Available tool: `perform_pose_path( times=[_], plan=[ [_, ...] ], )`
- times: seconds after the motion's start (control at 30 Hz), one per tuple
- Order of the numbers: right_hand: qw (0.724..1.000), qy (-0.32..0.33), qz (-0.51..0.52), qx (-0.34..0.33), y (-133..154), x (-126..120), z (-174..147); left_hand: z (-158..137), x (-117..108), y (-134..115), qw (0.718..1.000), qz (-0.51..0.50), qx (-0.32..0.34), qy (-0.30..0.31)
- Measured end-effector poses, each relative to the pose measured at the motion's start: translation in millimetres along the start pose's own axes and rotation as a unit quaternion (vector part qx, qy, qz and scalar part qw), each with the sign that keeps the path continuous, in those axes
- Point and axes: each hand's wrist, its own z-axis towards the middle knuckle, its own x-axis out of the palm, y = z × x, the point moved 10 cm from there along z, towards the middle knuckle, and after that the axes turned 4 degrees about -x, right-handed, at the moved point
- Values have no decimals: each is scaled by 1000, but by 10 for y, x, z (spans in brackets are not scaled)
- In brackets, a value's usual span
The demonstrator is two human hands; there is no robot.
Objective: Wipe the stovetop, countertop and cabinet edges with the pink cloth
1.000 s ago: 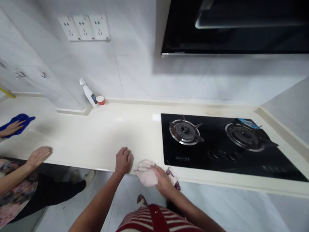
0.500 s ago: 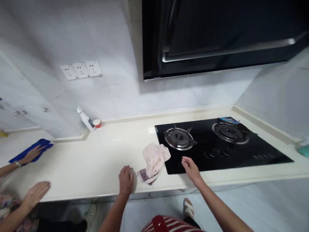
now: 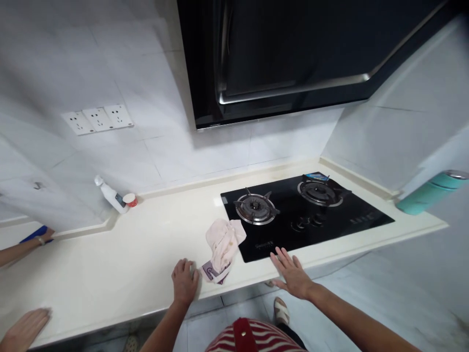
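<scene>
My left hand rests on the counter near its front edge, fingers loosely bent, thumb apart, with nothing in it. Just to its right lies a crumpled pale pink cloth with a purple printed patch at its lower end. The cloth's upper right corner reaches onto the black glass of the gas stove. My right hand is spread, palm down, at the counter's front edge below the stove; it holds nothing.
A white bottle and a small red-and-white cup stand by the wall. A teal flask is at the right end. A range hood hangs above. At left, a co-worker's hand is on the counter, the other on a blue cloth.
My right hand has moved off the stove's front edge and its fingers have spread. My view has turned right, bringing the whole flask into sight. The co-worker's blue cloth has moved farther left and back.
</scene>
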Motion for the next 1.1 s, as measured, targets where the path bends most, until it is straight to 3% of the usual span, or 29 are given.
perform_pose_path(
  times=[0.17,0.23,0.4,0.47,0.57,0.63,0.7,0.9,1.0,1.1],
  plan=[
    [999,-4,-38,-21,2,44,22,85,-13,34,997,-25,-69,-3],
    [999,7,-38,-34,0,10,36,209,-13,-65,996,-32,-81,-9],
    [998,49,-8,-29,8,-122,44,705,124,-868,999,-36,3,19],
    [998,59,2,-26,40,-173,32,854,285,-1184,998,-23,22,59],
    [997,73,23,-21,102,-232,2,920,583,-1454,992,-2,12,125],
    [996,78,45,-12,135,-278,-16,873,716,-1536,989,13,3,144],
    [994,76,72,-4,160,-347,-26,787,734,-1605,992,27,8,127],
    [978,37,204,-31,81,-508,-148,236,534,-1883,994,-5,99,46],
    [957,-24,285,-41,-175,-516,-334,-64,423,-1863,991,-76,100,38],
    [942,-137,305,-6,-661,-569,-521,-135,327,-1848,982,-163,66,68]
  ],
)
